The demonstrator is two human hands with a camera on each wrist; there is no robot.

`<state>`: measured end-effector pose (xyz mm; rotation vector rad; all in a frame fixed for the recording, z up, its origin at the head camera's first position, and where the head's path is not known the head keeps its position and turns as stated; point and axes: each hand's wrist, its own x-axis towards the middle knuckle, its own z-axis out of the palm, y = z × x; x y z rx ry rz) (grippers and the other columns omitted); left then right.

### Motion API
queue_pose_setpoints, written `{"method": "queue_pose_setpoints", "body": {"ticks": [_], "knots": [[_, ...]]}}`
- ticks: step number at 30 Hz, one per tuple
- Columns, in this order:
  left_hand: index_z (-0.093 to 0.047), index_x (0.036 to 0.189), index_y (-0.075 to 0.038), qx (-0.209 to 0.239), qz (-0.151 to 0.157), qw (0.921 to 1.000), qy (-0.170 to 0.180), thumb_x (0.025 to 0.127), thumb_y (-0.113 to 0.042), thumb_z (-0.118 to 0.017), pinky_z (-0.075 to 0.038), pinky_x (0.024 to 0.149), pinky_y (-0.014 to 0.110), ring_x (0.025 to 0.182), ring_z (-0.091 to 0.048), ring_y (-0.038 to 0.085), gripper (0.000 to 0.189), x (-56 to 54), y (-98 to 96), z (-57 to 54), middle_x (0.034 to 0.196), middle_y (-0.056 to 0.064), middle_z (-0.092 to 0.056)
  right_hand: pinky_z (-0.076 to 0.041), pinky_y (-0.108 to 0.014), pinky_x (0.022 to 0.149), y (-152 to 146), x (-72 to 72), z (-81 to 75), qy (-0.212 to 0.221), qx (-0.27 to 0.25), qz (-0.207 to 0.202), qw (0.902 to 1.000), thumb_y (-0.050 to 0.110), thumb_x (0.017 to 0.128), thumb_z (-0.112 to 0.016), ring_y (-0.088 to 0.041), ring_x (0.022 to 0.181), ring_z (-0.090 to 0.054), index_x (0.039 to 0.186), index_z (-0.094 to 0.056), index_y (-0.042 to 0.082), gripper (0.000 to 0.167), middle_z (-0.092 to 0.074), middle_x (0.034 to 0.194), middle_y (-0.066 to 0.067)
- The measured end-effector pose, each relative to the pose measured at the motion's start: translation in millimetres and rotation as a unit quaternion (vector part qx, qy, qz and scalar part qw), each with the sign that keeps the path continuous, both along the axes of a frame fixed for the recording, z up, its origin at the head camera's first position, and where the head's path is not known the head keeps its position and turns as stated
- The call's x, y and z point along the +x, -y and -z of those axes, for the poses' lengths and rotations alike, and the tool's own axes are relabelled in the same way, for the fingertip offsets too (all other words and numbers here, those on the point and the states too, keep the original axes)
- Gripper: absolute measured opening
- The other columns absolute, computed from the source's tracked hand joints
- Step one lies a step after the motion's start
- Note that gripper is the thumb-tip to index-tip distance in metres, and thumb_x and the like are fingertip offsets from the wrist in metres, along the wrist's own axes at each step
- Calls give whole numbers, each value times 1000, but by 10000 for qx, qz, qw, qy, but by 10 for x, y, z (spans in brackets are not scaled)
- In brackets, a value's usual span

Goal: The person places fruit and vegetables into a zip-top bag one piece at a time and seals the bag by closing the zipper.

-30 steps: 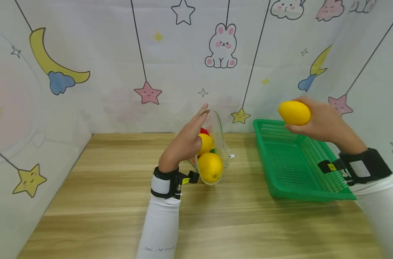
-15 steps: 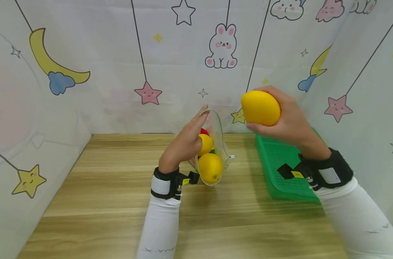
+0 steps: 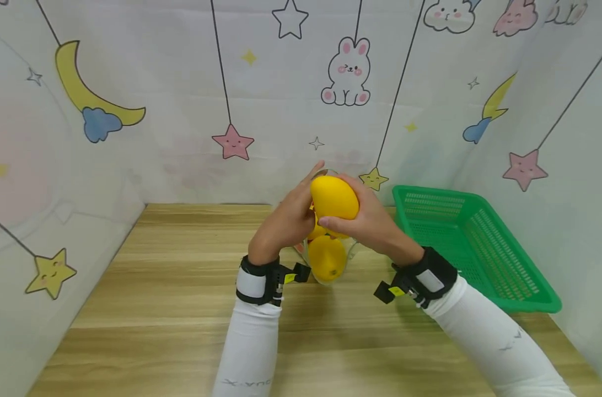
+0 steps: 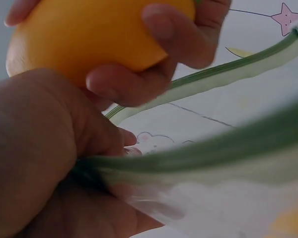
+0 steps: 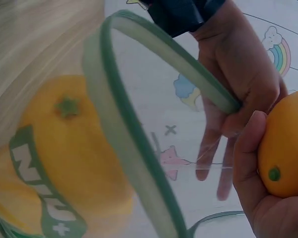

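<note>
My right hand (image 3: 372, 220) grips a yellow mango (image 3: 334, 197) with a small green stem spot, held up over the mouth of a clear zip bag (image 5: 121, 104) with a green zip edge. My left hand (image 3: 287, 220) pinches one side of that edge between thumb and finger, its other fingers fairly straight in the right wrist view. The bag's mouth gapes wide there. Inside lies a large yellow fruit (image 3: 327, 258), with more yellow fruit (image 3: 317, 226) behind it, partly hidden by the hands. Green lettering shows on the bag's side.
A green plastic basket (image 3: 445, 234) with slotted walls stands to the right, behind the right forearm. The wooden tabletop (image 3: 182, 264) runs back to a patterned cloth wall (image 3: 182, 154).
My right hand has carried the mango left from above the basket to the bag's mouth, near my left hand. The left hand keeps its hold on the bag.
</note>
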<state>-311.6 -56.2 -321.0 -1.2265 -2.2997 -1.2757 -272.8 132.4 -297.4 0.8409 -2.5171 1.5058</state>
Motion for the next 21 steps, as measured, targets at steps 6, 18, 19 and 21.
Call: {"method": "queue_pose_setpoints", "body": {"ticks": [6, 18, 19, 21], "knots": [[-49, 137, 0, -148, -129, 9996, 185, 81, 19, -43, -27, 125, 41, 158, -15, 18, 60, -10, 7, -9, 168, 10, -24, -57, -35, 71, -25, -113, 131, -438, 538, 362, 9969, 23, 86, -78, -27, 88, -58, 138, -49, 10, 61, -58, 112, -13], [-41, 146, 5, -431, -259, 9986, 142, 85, 19, -38, -27, 124, 41, 155, -25, 28, 63, 35, -24, -12, 171, 10, -11, -61, -34, 77, -131, -215, 277, -1800, 2011, 608, 9610, 31, 79, -86, -21, 89, -65, 131, -56, 9, 64, -68, 113, -8], [-39, 148, 6, -439, -282, 9985, 147, 84, 20, -37, -27, 124, 40, 155, -26, 29, 66, 40, -24, -14, 171, 10, -11, -61, -36, 78, -129, -218, 280, -1824, 2033, 617, 9600, 31, 79, -86, -22, 91, -65, 132, -56, 9, 65, -67, 115, -8], [-34, 152, 6, -452, -316, 9984, 133, 83, 20, -37, -27, 124, 41, 155, -26, 29, 70, 48, -23, -19, 171, 10, -11, -61, -38, 82, -122, -218, 278, -1892, 2060, 642, 9579, 30, 78, -87, -24, 95, -66, 133, -55, 8, 67, -67, 120, -8]]}}
